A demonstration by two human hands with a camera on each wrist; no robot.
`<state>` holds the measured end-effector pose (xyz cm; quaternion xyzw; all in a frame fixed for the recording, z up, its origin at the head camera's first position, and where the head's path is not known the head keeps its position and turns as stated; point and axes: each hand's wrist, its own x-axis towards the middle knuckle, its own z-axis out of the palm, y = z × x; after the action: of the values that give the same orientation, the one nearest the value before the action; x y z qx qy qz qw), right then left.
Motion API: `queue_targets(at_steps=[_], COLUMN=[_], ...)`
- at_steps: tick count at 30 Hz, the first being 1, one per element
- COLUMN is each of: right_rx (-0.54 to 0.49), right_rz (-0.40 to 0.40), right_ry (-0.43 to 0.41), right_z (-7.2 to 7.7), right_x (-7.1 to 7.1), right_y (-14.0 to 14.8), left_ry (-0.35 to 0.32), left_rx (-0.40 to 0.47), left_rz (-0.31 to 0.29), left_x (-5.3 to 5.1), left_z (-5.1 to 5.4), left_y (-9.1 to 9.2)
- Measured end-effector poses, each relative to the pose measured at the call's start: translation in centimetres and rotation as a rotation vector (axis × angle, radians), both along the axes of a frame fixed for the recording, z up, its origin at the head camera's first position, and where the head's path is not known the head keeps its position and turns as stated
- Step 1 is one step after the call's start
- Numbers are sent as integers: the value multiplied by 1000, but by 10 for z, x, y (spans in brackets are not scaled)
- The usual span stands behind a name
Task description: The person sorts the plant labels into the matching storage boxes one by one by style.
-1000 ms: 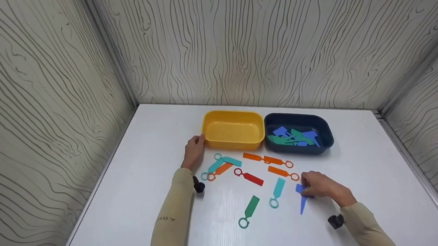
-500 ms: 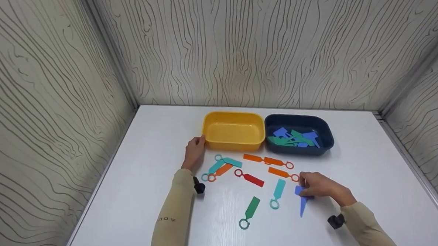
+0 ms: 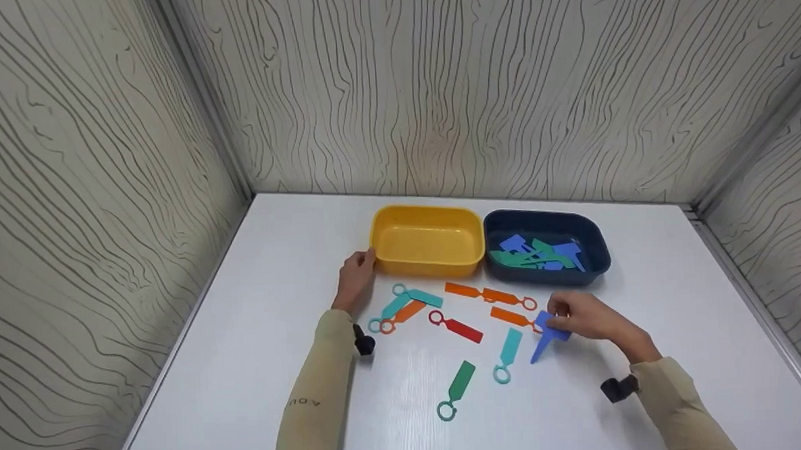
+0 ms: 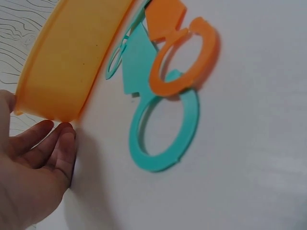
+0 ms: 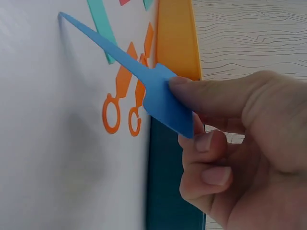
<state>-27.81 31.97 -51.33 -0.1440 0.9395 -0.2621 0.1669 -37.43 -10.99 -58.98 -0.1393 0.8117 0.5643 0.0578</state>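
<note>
In the head view my right hand point(image 3: 583, 315) pinches a blue T-shaped plant label point(image 3: 549, 330) by its broad head, above the table. Its pointed stem hangs down and to the left, as the right wrist view also shows. My left hand point(image 3: 357, 277) holds the left end of a yellow bin point(image 3: 429, 268), thumb at the rim and fingers against the outer wall in the left wrist view. Right of it, a dark blue bin point(image 3: 544, 273) contains several blue and green plant labels point(image 3: 540, 251).
Ring tags lie in front of the bins: several orange ones point(image 3: 510, 315), turquoise ones point(image 3: 510, 347), a red one point(image 3: 464, 330) and a green one point(image 3: 461, 380). Some overlap on the left. Patterned walls point(image 3: 435, 88) rise behind and beside the white table point(image 3: 293, 243).
My right hand has lifted the blue plant label off the table and moved it toward the dark bin, its stem now tilting. The left hand has stayed at the yellow bin.
</note>
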Motion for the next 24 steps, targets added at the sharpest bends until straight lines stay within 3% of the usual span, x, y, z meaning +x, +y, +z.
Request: queue_targets(at_steps=[9,14,19,24], right_rx=[-97,-175,-258,-291], right_rz=[-60,-137,-164,-227], right_ry=[106,145,211,249], right_z=[18,18,16,15], right_x=[-14,-25,-39,-55], right_y=[5,9,12,16], left_ry=[-1,6,37,15], left_rx=[8,12,7,6], left_rz=[-6,-8,0,-4], left_x=[1,2,2,2], left_z=[-1,-1,0,1], left_y=[-1,-1,-1,0])
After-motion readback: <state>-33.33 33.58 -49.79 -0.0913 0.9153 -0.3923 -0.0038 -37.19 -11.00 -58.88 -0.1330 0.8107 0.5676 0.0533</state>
